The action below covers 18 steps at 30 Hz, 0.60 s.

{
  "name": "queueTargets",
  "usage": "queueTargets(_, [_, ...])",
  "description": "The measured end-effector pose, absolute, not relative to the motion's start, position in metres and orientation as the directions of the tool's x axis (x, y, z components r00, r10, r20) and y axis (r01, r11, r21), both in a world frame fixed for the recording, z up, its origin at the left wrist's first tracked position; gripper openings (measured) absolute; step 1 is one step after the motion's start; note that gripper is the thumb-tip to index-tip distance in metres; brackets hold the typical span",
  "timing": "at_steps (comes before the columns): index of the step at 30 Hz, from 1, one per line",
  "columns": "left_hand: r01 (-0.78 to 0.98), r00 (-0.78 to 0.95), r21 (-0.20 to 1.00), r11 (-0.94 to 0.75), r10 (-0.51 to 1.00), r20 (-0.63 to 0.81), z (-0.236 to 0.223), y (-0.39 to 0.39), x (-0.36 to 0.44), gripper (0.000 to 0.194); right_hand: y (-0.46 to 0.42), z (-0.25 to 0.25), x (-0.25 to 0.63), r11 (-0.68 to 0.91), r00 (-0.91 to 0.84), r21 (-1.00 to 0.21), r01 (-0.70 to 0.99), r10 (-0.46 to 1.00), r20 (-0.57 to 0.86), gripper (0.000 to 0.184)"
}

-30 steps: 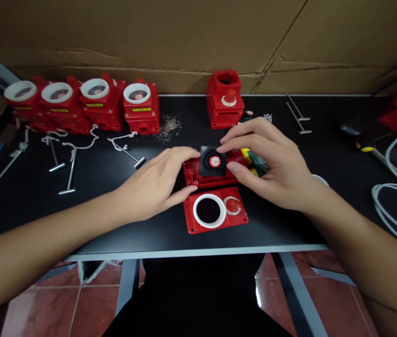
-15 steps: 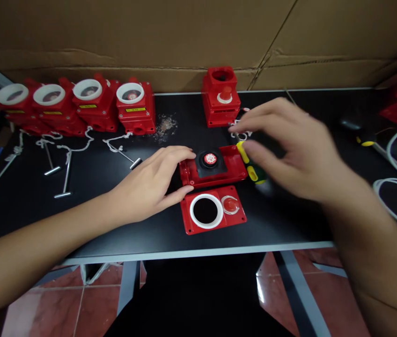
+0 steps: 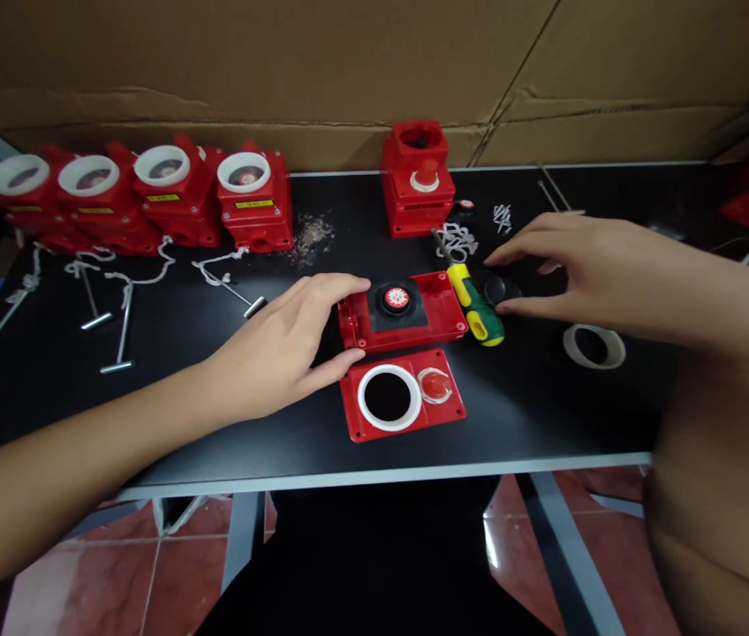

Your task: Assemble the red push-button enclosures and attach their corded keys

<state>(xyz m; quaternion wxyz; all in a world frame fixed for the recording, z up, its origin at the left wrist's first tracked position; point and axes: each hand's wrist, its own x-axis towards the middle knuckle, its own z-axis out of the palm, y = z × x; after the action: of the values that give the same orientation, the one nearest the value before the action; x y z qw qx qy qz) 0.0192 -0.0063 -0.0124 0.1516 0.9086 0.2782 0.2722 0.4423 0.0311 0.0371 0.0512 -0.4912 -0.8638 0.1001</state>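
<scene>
My left hand (image 3: 291,344) grips the left end of an open red box (image 3: 437,309), thumb at its front corner and fingers behind. Inside the box lies a square black sheet with a round black part bearing a red-and-white disc (image 3: 397,299). In front of it is a red cover plate (image 3: 441,413) with a white ring and a clear reddish dome. My right hand (image 3: 566,269) is open, thumb and fingers apart around a small round black piece (image 3: 495,288); contact is unclear. Between box and hand lies a yellow-green screwdriver (image 3: 477,309).
Several red boxes with white rings (image 3: 252,208) stand at the back left, with corded T-bars (image 3: 124,329). Another red box (image 3: 419,181) stands behind, near white cord (image 3: 457,241) and small screws (image 3: 502,218). A loose white ring (image 3: 594,347) lies at right.
My right hand has left the black sheet with the disc and moved right to the round black piece. The sheet now lies in the box. My left hand stays on the box.
</scene>
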Motion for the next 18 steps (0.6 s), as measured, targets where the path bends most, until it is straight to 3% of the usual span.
queueTargets(6, [0.424, 0.702, 0.424, -0.8, 0.586, 0.405, -0.011, -0.006, 0.018, 0.059, 0.036, 0.022, 0.442, 0.522, -0.533, -0.301, 0.798, 0.844, 0.05, 0.03])
queueTargets(10, [0.417, 0.698, 0.427, -0.802, 0.584, 0.415, -0.013, -0.006, 0.018, 0.062, 0.032, 0.033, 0.437, 0.454, -0.451, -0.273, 0.848, 0.889, 0.079, 0.029])
queueTargets(14, [0.407, 0.685, 0.426, -0.808, 0.578, 0.443, -0.017, -0.006, 0.019, 0.065, 0.025, 0.043, 0.425, 0.432, -0.298, -0.441, 0.786, 0.891, 0.343, 0.038])
queueTargets(18, [0.406, 0.683, 0.433, -0.805, 0.582, 0.441, -0.019, -0.006, 0.02, 0.062, 0.011, 0.04, 0.388, 0.569, -0.287, -0.587, 0.576, 0.814, 0.506, 0.043])
